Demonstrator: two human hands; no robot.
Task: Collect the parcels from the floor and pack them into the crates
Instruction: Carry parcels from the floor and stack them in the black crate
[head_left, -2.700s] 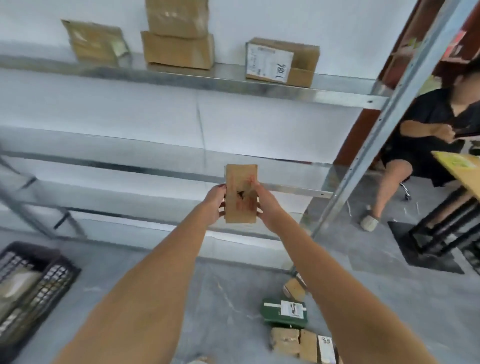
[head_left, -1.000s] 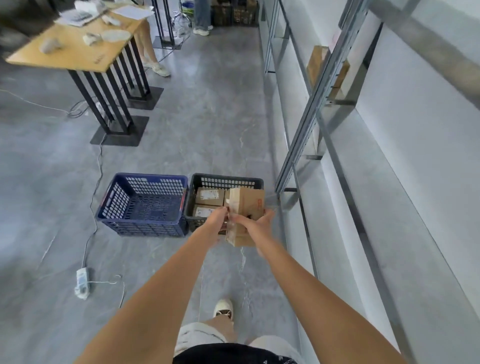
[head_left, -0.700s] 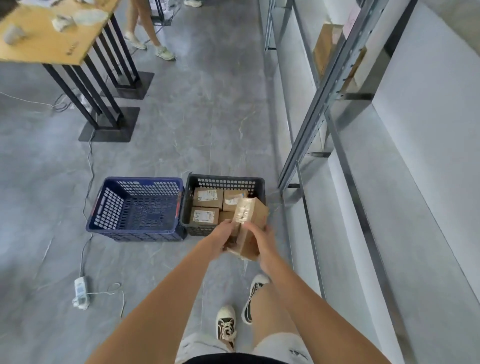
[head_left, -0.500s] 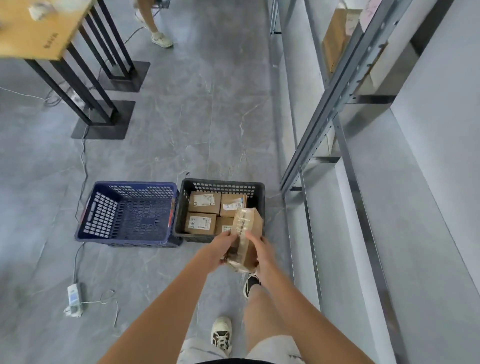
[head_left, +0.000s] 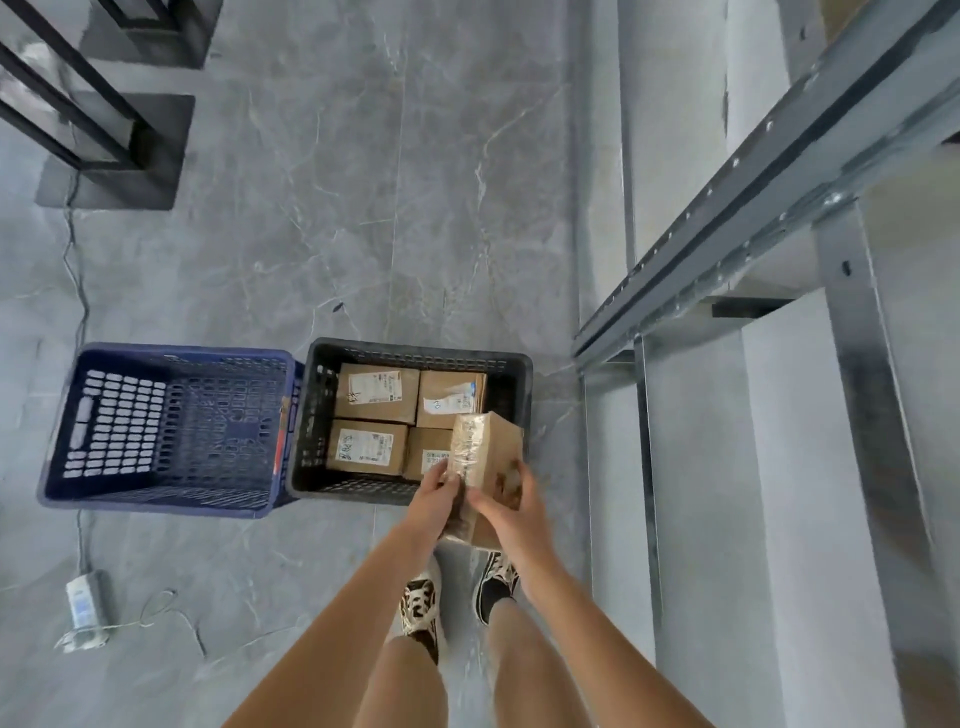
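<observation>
I hold a brown taped cardboard parcel (head_left: 485, 452) with both hands over the near right corner of the black crate (head_left: 415, 353). My left hand (head_left: 434, 499) grips its left side. My right hand (head_left: 511, 512) curls round its right side. Several labelled brown parcels (head_left: 376, 392) lie packed side by side inside the black crate. A blue crate (head_left: 171, 358) stands touching the black one on its left, with nothing visible inside.
A metal shelving rack (head_left: 769, 171) runs along the right, its upright close to the black crate. Black table legs and base (head_left: 114, 150) stand at the upper left. A power strip (head_left: 85, 597) with its cable lies on the grey floor at the lower left.
I have walked from the shelf to the crates carrying the parcel. Over the last second the crates came closer and the parcel now hangs over the black crate's near right corner.
</observation>
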